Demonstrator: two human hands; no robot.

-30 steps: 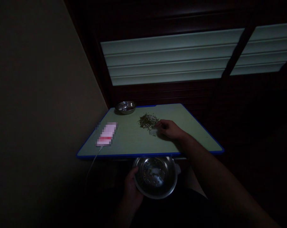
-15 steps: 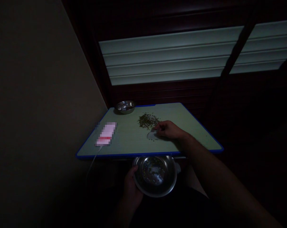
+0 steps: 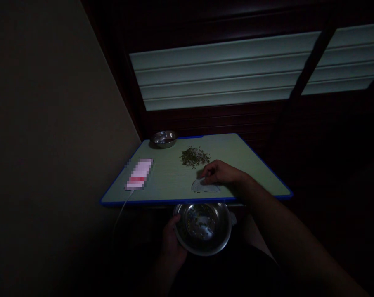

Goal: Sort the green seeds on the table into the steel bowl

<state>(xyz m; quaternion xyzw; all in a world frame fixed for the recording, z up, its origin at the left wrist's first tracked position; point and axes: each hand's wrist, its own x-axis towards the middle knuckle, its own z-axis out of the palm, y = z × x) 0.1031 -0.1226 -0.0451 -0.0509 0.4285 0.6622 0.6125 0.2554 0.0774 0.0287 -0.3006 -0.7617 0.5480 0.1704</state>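
Note:
A pale green table (image 3: 162,185) with a blue rim bears a small heap of dark green grains (image 3: 193,156). My right hand (image 3: 219,173) rests on the table just in front of the heap, fingers curled onto a thin clear flat piece (image 3: 205,187) lying near the front edge. Below that edge my left hand (image 3: 171,243) grips the rim of a steel bowl (image 3: 202,227); a few grains lie inside it.
A smaller steel bowl (image 3: 164,138) stands at the table's back left corner. A phone (image 3: 138,174) with a white cable (image 3: 121,212) lies on the left side. A wall rises at the left, louvred window panes (image 3: 218,74) behind. The room is very dim.
My right hand has slid from beside the heap toward the table's front edge, dragging the clear flat piece with it. The held bowl has stayed in place.

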